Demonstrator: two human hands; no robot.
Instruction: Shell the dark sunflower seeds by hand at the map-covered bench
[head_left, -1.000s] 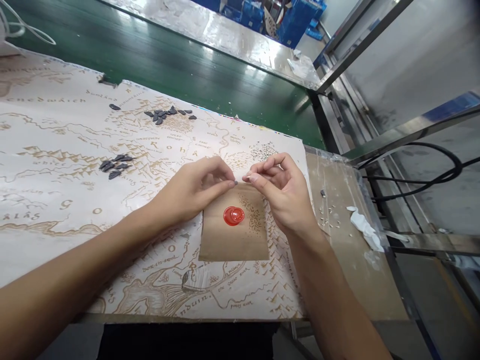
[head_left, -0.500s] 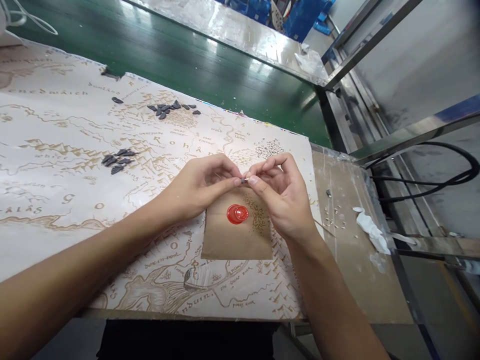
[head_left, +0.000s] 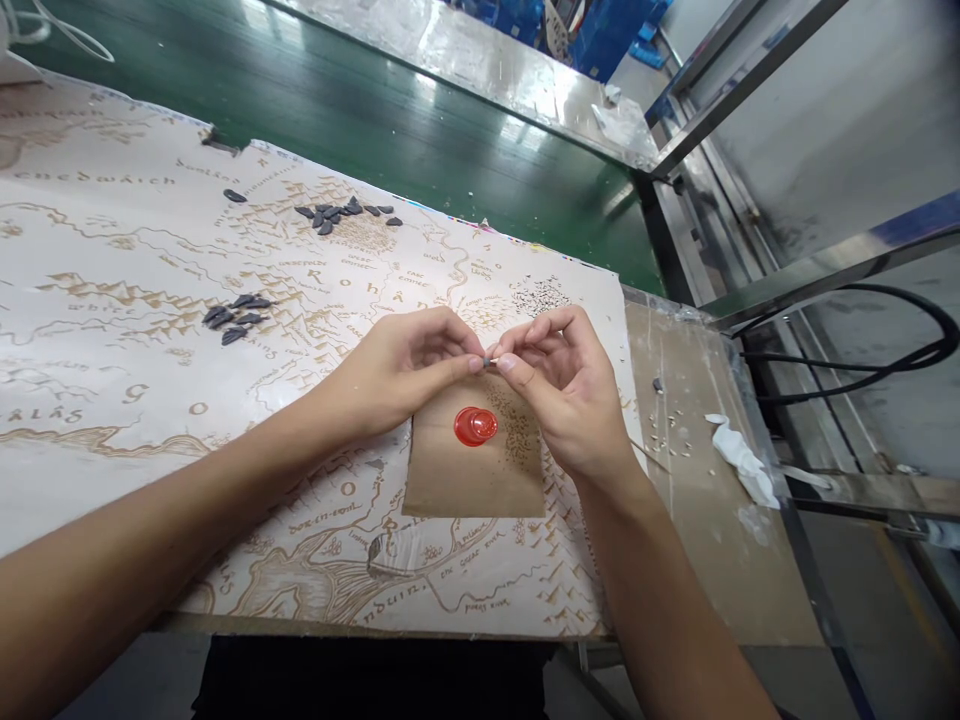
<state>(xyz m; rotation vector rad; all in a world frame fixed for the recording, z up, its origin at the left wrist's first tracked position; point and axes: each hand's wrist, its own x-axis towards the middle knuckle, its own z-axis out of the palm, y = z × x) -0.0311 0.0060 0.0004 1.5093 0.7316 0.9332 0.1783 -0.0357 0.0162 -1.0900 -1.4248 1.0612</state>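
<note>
My left hand (head_left: pixel 431 365) pinches a small dark grey piece (head_left: pixel 487 362) between thumb and fingertips. Meeting it from the other side, my right hand (head_left: pixel 562 385) is closed in a pinch on a thin, pale, pointed thing whose tip touches or nearly touches the piece; its kind is too small to make out. Below both hands lies a brown card (head_left: pixel 472 490), bearing a glossy red round blob or small dish (head_left: pixel 475 426) and many tiny dark specks (head_left: pixel 517 430) on its right side.
A printed map sheet (head_left: pixel 150 370) covers the table. Dark grey pieces lie in one group (head_left: pixel 236 318) at left and another (head_left: pixel 330 215) farther back. Black specks (head_left: pixel 540 296) are beyond my right hand. Crumpled white tissue (head_left: pixel 739 460) and pale bits (head_left: pixel 664 430) lie right. A green surface (head_left: pixel 450 150) runs behind.
Both hands stay in nearly the same place, fingertips together over the card. The small grey piece looks slightly turned between the fingers.
</note>
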